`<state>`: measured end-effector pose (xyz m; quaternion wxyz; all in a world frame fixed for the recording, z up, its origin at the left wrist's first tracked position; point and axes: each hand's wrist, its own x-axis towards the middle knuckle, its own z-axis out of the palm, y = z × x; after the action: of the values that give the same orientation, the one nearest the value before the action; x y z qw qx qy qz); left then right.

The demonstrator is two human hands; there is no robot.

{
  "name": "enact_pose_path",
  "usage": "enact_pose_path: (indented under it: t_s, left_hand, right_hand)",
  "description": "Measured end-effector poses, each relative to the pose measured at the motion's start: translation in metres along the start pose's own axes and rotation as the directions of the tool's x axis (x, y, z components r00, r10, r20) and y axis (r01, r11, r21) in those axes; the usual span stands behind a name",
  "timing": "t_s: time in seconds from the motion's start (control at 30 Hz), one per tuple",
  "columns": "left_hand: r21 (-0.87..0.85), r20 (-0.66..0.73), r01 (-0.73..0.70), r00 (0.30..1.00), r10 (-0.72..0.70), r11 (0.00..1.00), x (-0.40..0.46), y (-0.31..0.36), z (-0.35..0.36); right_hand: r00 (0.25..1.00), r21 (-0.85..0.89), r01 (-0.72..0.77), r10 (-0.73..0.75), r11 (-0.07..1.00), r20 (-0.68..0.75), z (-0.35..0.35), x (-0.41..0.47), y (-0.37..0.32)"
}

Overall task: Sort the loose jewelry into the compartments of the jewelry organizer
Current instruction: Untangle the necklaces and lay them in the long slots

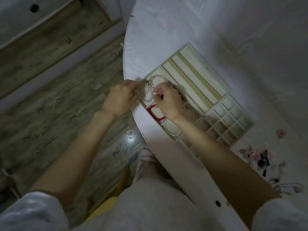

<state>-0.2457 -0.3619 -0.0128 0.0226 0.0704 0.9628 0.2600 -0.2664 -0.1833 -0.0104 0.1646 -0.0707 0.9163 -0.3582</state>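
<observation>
The cream jewelry organizer point(215, 99) lies on the white round table, with long slots at the back and a grid of small cells to the right. A clear beaded bracelet point(152, 80) lies in a left compartment; a red bracelet point(152, 112) and a pearl bracelet point(171, 133) fill the compartments nearer me. My left hand point(120, 97) and my right hand point(168, 101) hover over the clear bracelet, both with curled fingers pinching at its beads. The image is blurred, so the exact grip is unclear.
A heap of loose jewelry point(260, 158) in pink, black and silver lies on the table at the right. The table's curved edge point(128, 67) runs past my left hand, with wooden floor point(58, 90) beyond it.
</observation>
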Motion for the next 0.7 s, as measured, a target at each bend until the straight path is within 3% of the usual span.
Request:
enact_pose_path:
  t_s: [0.17,0.3,0.5,0.7]
  left_hand:
    - [0.308,0.111,-0.251,0.967,0.228,0.917,-0.011,-0.006,0.011]
    - [0.357,0.233,-0.250,0.957,0.173,0.900,-0.018,-0.006,0.017]
    - [0.282,0.220,-0.279,0.950,0.222,0.918,-0.024,-0.007,0.018]
    - [0.386,0.119,-0.231,0.973,0.200,0.893,-0.010,-0.007,0.012]
  right_hand:
    - [0.945,-0.339,0.319,-0.323,0.885,0.046,-0.004,0.011,0.012]
    - [0.872,-0.449,0.485,-0.450,0.750,0.190,-0.001,0.016,0.020]
    - [0.850,-0.510,0.518,-0.481,0.687,0.216,-0.002,0.014,0.023]
    - [0.846,-0.529,0.520,-0.490,0.670,0.210,0.002,0.012,0.020]
